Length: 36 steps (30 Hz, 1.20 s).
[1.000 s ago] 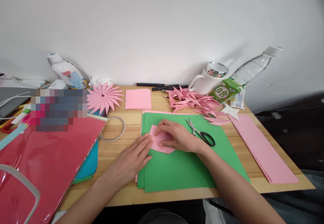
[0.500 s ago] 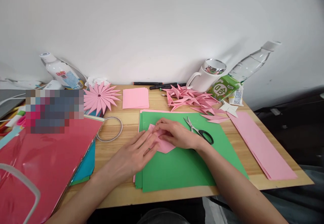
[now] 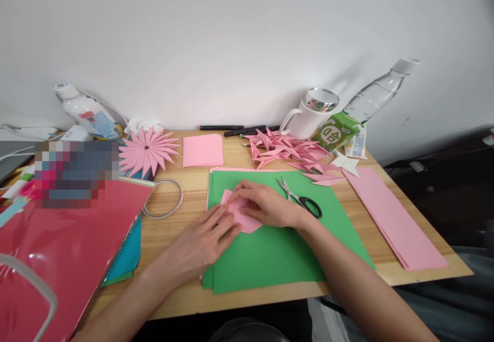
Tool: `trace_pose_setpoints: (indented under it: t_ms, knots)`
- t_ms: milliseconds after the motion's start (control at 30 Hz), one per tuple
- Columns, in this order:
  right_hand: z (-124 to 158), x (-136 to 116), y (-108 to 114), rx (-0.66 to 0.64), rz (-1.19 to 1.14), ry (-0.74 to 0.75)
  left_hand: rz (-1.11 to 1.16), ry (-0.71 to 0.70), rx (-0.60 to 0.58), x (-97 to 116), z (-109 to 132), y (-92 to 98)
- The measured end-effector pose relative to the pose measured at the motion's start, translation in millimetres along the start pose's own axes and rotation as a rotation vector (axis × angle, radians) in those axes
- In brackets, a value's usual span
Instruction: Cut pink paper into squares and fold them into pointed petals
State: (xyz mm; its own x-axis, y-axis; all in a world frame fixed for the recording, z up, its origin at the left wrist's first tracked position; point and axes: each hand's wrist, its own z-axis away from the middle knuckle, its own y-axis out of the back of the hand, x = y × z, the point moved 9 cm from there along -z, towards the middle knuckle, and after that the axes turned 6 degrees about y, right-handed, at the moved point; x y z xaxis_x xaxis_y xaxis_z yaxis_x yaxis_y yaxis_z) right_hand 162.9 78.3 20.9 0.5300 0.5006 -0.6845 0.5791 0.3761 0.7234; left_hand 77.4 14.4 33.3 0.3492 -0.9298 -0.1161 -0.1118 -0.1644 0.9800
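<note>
A piece of folded pink paper (image 3: 250, 225) lies on a stack of green paper (image 3: 270, 264). My left hand (image 3: 210, 236) rests over its left edge, fingers stretched out and pressing it down. From the right, my right hand (image 3: 262, 203) reaches over the sheet with fingers bent, its fingertips closed on the fold at the upper left. The fingertips of both hands almost meet there, and they hide part of the crease. Just beyond my right wrist lie black-handled scissors (image 3: 304, 203) with their blades apart.
Folded pink paper points (image 3: 281, 149) are heaped before a white mug (image 3: 311, 115). A pink paper rosette (image 3: 146, 149), pink squares (image 3: 203, 150) and a tape roll (image 3: 181, 198) are at left. Long pink strips (image 3: 393, 218) lie right; a red plastic-wrapped pack (image 3: 77, 249) covers the left front.
The whole view has shifted slightly, so things sit a little further left. My right fingertips have moved slightly along the fold; my left hand stays on the paper.
</note>
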Motion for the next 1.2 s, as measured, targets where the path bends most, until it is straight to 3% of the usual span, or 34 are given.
trace_pose_setpoints:
  t_ms: [700, 833, 967, 1067, 1200]
  knots:
    - [0, 8, 2, 0.066, -0.064, -0.043, -0.133, -0.078, 0.179, 6, -14, 18.0]
    - [1, 7, 3, 0.077, -0.054, -0.038, 0.001, -0.003, 0.126, 2, -9, 17.5]
    - [1, 6, 4, 0.092, -0.023, -0.028, 0.228, 0.102, 0.189, -8, 9, 17.5]
    - [2, 3, 3, 0.082, 0.018, 0.005, 0.272, 0.218, 0.188, -20, 16, 10.7]
    - [2, -4, 0, 0.066, 0.097, 0.081, 0.222, 0.150, 0.079, -16, 15, -2.4]
